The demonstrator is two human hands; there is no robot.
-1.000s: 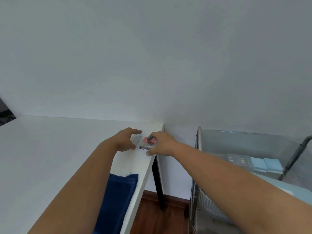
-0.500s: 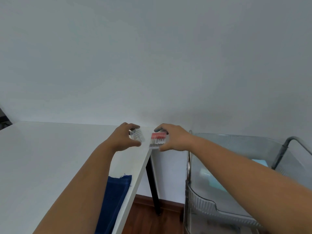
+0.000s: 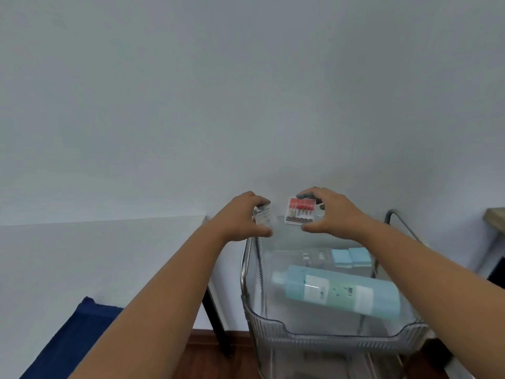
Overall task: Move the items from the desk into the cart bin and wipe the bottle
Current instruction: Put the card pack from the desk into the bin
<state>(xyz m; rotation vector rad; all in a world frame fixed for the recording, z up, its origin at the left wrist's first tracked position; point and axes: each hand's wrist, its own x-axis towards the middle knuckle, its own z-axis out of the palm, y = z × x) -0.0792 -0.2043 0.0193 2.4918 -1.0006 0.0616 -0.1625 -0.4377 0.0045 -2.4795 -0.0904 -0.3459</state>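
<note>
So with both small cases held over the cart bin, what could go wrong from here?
The clear case in the left hand hangs near the bin's left rim, so a release there might miss. The red-topped case in the right hand could drop onto the bottle lying below and bounce.

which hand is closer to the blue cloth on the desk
Left. The left hand, holding a clear box, is up and right of the blue cloth; the right hand is farther right, above the cart bin.
</note>
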